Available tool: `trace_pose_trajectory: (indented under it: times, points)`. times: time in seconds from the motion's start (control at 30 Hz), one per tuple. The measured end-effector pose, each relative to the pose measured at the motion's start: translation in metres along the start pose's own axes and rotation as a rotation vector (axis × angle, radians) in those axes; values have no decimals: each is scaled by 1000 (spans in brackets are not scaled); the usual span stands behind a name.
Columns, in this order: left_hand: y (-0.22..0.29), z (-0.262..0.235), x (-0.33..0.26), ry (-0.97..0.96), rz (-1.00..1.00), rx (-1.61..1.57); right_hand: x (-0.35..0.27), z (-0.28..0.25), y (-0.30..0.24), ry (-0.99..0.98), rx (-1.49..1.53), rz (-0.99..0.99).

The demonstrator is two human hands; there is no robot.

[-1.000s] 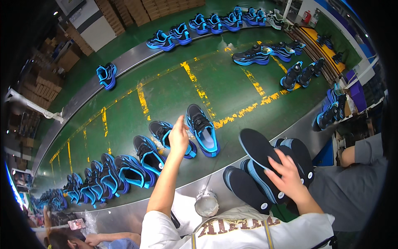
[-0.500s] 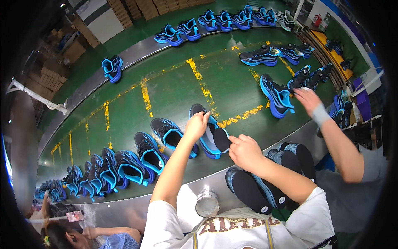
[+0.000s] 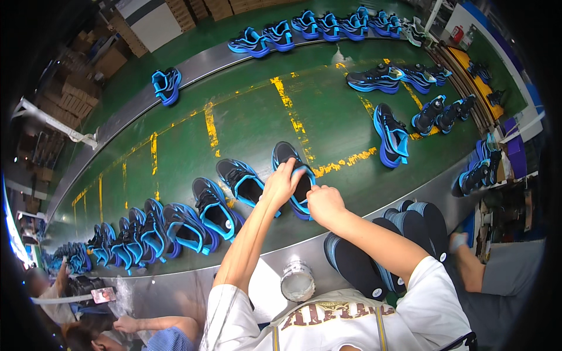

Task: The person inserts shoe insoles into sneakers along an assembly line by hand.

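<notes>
At left, a row of black-and-blue shoes [image 3: 153, 228] stands on the smooth green table [image 3: 234, 134]; the nearest large open one holds a dark insole [image 3: 218, 219] with a round white sticker [image 3: 228, 224], so it looks fitted. Next, on the table between both hands, the left hand [image 3: 283, 186] bends its fingers over the tongue of a soft-sided shoe [image 3: 303, 190], whether pinching I cannot tell, while the right hand [image 3: 325, 205] grips its blue collar. Rightward, flat, rounded insoles [image 3: 357, 266] remain stacked, apparently unused.
</notes>
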State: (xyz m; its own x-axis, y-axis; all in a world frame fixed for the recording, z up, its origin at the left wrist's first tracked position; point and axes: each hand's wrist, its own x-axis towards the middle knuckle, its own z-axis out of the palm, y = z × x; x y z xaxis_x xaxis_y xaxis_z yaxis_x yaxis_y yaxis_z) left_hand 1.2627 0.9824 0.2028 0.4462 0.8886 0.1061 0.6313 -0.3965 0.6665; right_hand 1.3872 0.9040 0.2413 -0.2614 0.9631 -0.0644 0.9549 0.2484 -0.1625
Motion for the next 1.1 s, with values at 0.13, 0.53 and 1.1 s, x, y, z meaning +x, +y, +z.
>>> trace_pose_trajectory:
  times: [0.13, 0.53, 1.1]
  points:
    - [-4, 12, 18, 72, -462, -376, -3, 0, 9, -68, -63, -20]
    - [-1, 24, 13, 40, -355, -644, 23, 50, 26, 30, 206, 85]
    - [0, 19, 13, 17, -353, -367, 35, 60, 45, -194, 34, -227]
